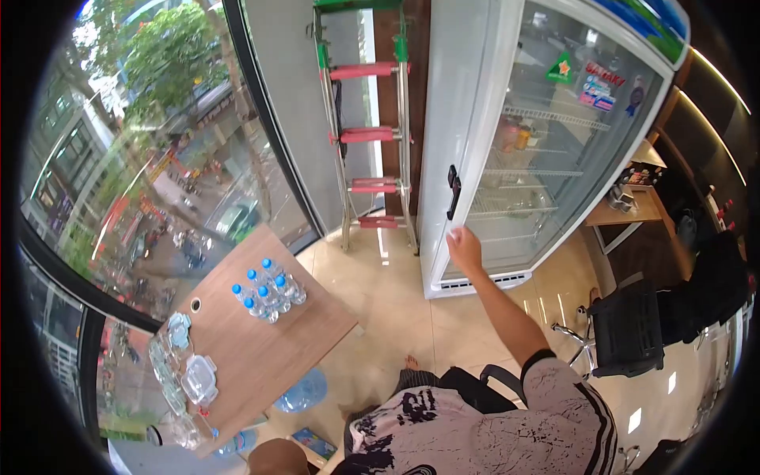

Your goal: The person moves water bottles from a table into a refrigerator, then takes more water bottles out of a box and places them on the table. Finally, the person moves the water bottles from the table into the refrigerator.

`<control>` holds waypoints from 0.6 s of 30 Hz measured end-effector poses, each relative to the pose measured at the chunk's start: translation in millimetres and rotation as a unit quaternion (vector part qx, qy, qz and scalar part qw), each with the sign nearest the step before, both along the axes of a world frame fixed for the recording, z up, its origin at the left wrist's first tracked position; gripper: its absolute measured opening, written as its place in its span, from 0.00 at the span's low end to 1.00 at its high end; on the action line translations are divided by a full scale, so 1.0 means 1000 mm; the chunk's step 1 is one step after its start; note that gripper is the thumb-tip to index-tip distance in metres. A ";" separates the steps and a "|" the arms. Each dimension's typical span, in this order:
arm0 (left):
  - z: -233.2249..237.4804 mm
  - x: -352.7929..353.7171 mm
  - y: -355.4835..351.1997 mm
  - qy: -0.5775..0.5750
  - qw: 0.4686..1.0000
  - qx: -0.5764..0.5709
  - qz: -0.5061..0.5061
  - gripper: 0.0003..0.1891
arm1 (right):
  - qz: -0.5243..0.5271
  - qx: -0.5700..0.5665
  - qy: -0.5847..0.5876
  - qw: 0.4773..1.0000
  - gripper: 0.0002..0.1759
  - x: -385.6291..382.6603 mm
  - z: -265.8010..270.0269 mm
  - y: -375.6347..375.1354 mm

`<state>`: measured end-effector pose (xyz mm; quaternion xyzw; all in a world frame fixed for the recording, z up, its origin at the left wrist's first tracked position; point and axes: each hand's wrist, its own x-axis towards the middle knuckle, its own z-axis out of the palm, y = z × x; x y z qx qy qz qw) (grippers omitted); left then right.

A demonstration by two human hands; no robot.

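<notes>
My right hand [464,245] is raised in front of the glass-door fridge [440,229], just below its black handle [454,192]. Its fingers are curled closed, and nothing shows in them. Whether the hand touches the door is hard to tell. The fridge door is closed, with stickers on the glass and a few items on the wire shelves behind it. Of my left side, only a bare part of the arm shows at the bottom edge; my left hand is out of view.
A wooden table [317,321] at the left bears several blue-capped bottles [269,297] and clear containers [199,380]. A ladder [368,136] stands behind. At the right are a black chair [629,328] and a person in dark clothing [708,289]. A large blue bottle [305,392] is beside the table.
</notes>
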<state>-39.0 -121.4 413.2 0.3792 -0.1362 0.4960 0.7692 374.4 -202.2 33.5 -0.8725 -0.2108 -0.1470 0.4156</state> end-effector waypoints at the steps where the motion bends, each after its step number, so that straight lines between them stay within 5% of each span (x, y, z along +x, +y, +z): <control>1: -0.008 0.014 0.011 -0.022 0.992 0.120 -0.032 0.03 | 0.036 -0.036 -0.009 0.999 0.15 0.016 0.008 0.007; 2: -0.016 0.023 0.020 -0.037 0.969 0.237 -0.059 0.04 | 0.082 -0.073 -0.018 0.994 0.16 0.028 0.013 0.018; 4: -0.026 0.026 0.037 0.014 0.959 0.278 -0.058 0.05 | 0.127 -0.108 -0.151 0.974 0.19 0.045 0.016 0.030; 7: -0.051 0.025 0.048 0.085 0.916 0.383 -0.084 0.06 | 0.170 -0.207 -0.116 0.956 0.23 0.057 0.017 0.039; 10: -0.114 0.027 0.055 0.310 0.849 0.395 0.166 0.19 | 0.213 -0.279 -0.105 0.930 0.26 0.061 -0.006 0.035; 14: -0.244 0.008 0.042 0.659 0.609 0.400 0.187 0.25 | 0.272 -0.430 0.047 0.859 0.27 0.041 -0.041 0.028; 16: -0.308 -0.031 0.015 0.792 0.377 0.480 0.014 0.24 | 0.328 -0.513 0.139 0.781 0.27 0.039 -0.054 0.028; 18: -0.323 -0.043 0.011 0.828 0.417 0.370 -0.065 0.24 | 0.321 -0.531 0.108 0.777 0.26 0.041 -0.044 0.034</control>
